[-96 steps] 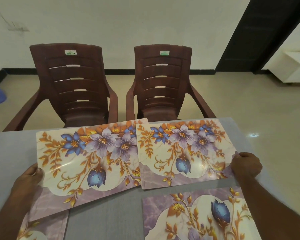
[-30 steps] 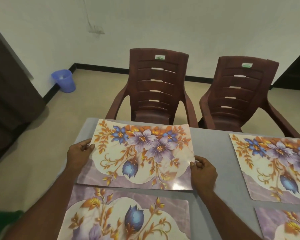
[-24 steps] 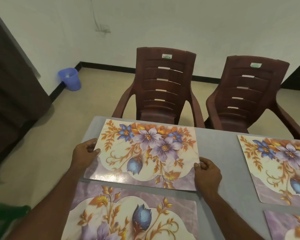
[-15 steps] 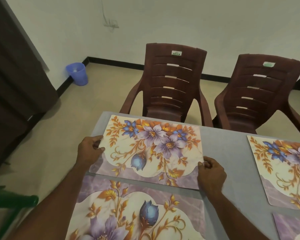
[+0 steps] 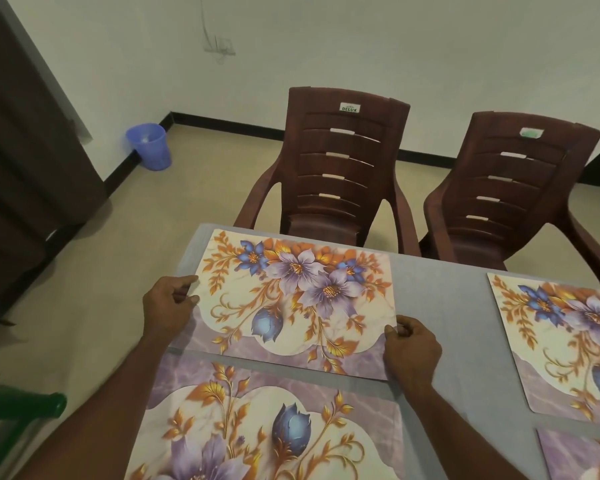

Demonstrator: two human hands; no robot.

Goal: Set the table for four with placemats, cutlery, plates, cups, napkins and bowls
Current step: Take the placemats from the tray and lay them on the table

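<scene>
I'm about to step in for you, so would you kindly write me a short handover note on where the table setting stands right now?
Left hand pinches the left edge of the far-left floral rectangular placemat; right hand pinches its near right corner. The mat lies on the grey table in front of the left brown plastic chair.
Three more floral placemats are down: near-left, far-right and near-right, the last partly out of frame.
Done: four placemats out, this one not yet released.
Left: cutlery, plates, cups, napkins and bowls; none are in view.
</scene>
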